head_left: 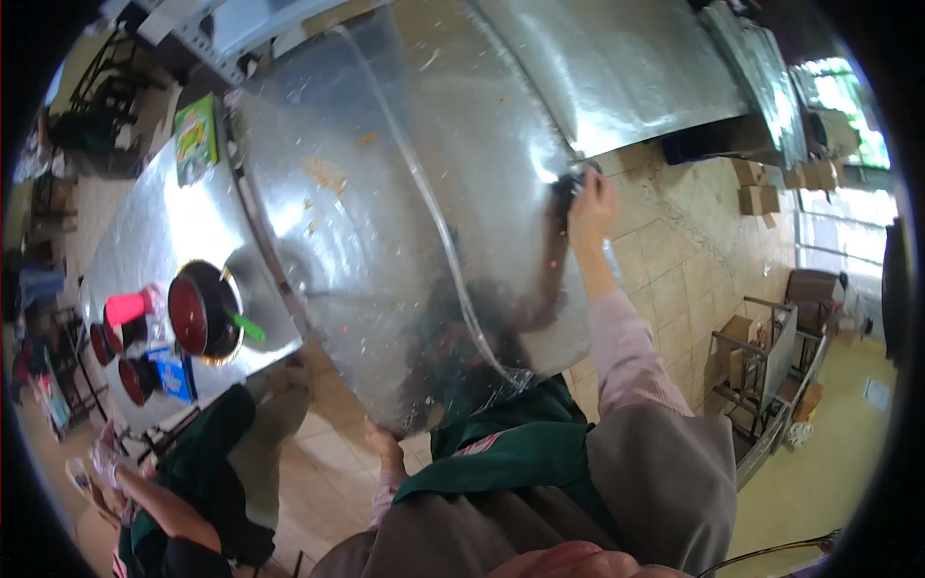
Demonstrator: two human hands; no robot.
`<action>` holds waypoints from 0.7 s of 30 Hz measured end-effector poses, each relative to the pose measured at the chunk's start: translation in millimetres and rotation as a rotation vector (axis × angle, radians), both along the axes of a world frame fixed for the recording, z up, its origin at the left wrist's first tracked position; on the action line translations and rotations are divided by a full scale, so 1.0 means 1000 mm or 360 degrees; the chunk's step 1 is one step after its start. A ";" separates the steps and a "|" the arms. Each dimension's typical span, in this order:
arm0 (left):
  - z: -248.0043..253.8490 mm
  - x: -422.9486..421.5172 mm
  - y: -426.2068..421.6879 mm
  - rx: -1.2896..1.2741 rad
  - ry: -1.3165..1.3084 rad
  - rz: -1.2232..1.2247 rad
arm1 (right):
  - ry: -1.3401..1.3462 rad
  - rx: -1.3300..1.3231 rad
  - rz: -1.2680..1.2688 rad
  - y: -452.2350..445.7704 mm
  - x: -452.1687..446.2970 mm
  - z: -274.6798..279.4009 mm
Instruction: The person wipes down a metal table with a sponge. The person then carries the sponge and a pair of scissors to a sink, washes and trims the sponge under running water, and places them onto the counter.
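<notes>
Presently, hands well apart. Left hand (383, 441) at the steel table's (385, 260) near edge, presumably for steadying; finger closure unclear. Right hand (591, 214) closed on a dark object (576, 181), identity unclear, at the right edge. Crumbs (328, 176) beyond. Farther left, green pack (197, 140) on side table (145, 231), probably parked off the worktop.

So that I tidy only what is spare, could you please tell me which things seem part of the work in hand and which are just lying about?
Seemingly in use:
metal table, left hand at its near edge
small dark object in the right hand, too unclear to name

Apparently lying about:
green packet
pink container
red-lined pan
blue packet
</notes>
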State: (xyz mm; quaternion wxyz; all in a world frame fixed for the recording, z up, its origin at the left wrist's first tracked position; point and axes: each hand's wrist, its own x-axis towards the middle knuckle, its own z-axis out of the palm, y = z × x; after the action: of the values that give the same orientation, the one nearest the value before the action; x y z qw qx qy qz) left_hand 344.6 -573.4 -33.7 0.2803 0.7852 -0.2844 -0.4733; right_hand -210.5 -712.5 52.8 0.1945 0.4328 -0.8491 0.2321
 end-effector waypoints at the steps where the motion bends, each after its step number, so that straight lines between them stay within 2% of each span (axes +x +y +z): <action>1: -0.006 0.005 0.003 -0.0057 0.0051 0.0025 | 0.0049 0.0099 0.0059 -0.018 -0.014 -0.002; 3: -0.007 0.003 0.002 -0.0022 0.0152 0.0101 | 0.0183 0.0460 0.0011 -0.051 -0.026 0.003; 6: 0.012 -0.010 -0.009 0.0107 0.0171 0.0228 | 0.0341 0.0664 0.0043 -0.065 -0.045 -0.004; 11: 0.008 -0.006 -0.006 0.0193 0.0163 0.0482 | 0.0354 0.0631 0.0161 -0.060 -0.057 -0.005; 13: 0.011 -0.001 -0.002 -0.0027 -0.0236 -0.0229 | 0.0322 0.0676 0.0190 -0.061 -0.059 -0.008; 14: 0.009 0.002 -0.001 -0.0018 -0.0262 -0.0197 | 0.0200 0.0729 0.0184 -0.061 -0.062 -0.009; 16: 0.008 -0.001 -0.005 0.0097 0.0121 0.0226 | 0.0240 0.0680 0.0205 -0.061 -0.064 -0.014; 17: 0.012 -0.006 -0.007 0.0107 0.0116 0.0282 | 0.0228 0.0685 0.0225 -0.059 -0.066 -0.014; 21: 0.022 -0.008 -0.007 0.0057 -0.0018 0.0143 | 0.0227 0.0676 0.0289 -0.059 -0.069 -0.015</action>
State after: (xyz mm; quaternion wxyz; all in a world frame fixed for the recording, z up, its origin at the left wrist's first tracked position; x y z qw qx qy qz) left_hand 336.3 -580.2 -12.1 0.2856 0.8047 -0.2418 -0.4608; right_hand -279.5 -771.6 37.5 0.1368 0.5538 -0.8206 0.0337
